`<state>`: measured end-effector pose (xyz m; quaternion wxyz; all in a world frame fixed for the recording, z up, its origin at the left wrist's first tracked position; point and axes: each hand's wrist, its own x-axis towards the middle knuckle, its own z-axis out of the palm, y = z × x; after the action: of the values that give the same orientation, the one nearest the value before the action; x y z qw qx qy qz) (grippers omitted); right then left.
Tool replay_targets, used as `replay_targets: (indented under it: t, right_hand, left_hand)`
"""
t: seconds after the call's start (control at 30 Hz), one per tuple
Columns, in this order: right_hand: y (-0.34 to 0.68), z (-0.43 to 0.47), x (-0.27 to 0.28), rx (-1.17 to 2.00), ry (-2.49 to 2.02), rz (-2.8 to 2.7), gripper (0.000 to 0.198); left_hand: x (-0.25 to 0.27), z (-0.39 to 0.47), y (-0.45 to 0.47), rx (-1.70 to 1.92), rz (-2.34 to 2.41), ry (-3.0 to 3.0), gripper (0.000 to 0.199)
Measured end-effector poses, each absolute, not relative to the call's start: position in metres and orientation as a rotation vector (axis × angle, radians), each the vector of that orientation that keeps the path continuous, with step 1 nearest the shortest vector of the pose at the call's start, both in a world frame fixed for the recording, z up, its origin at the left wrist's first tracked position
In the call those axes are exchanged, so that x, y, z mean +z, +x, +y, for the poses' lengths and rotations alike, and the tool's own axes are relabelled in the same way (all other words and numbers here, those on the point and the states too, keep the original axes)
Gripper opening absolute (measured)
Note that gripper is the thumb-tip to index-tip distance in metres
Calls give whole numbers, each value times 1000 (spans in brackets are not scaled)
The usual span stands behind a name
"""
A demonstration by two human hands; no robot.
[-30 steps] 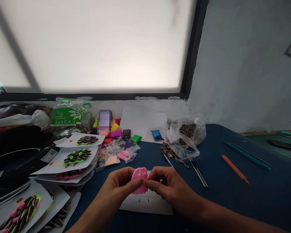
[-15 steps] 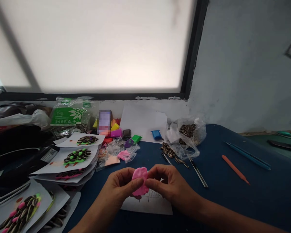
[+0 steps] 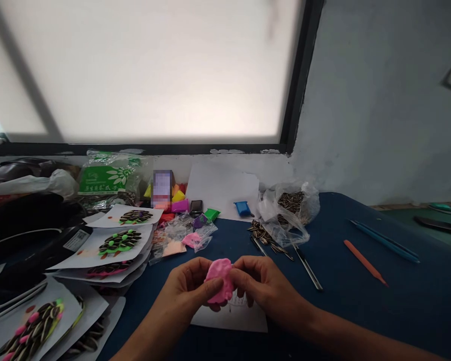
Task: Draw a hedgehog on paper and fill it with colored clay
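A flattened piece of pink modelling clay (image 3: 221, 278) is held up between both hands. My left hand (image 3: 190, 286) pinches it, thumb across its front and fingers behind. At the clay's right edge, my right hand (image 3: 261, 283) is closed with thumb and forefinger gripping the rim. Below the hands lies a white sheet of paper (image 3: 244, 321) with a pen drawing, partly hidden by hands and clay.
On the left are stacked paper cards (image 3: 73, 248) with sunflower-seed hedgehogs. Clay packets (image 3: 180, 205) sit at the back. A bag of seeds (image 3: 289, 205) spills onto the table near a pen (image 3: 308, 268). Rightward lie an orange tool (image 3: 364, 261) and blue tweezers (image 3: 385, 241).
The clay has turned slightly and its outline looks less even. My right hand has shifted a little up and right along its edge.
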<state>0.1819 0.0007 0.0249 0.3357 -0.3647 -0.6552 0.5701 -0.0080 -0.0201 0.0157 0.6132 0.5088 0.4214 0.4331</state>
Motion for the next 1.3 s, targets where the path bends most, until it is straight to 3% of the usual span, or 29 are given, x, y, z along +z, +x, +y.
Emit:
replay_targets:
  t: [0.37,0.6,0.83,1.0,1.17,1.3]
  right_hand:
    - [180,-1,23,1496,-949,-1661,38]
    - [182,0,26,1474,-894,-1706,34]
    - [184,5,22,1439,-939,-1678,36]
    - [185,5,24,1458,-942,-1715,43]
    - [182,5,22,1413,-925,-1728,36]
    - [180,5,22,1368,-905,-1668,35]
  left_hand:
    - [22,-23,-2,947,1008,1193,52]
    - [14,-25,-1,945,987,1201,41]
    - [22,-19,-2,942,1005,1159,51]
    - [14,-19,-5,920,993,1227,38]
    - [20,-26,-2,870,1021,1336,27]
    - [30,-26,-2,879,1014,1252,39]
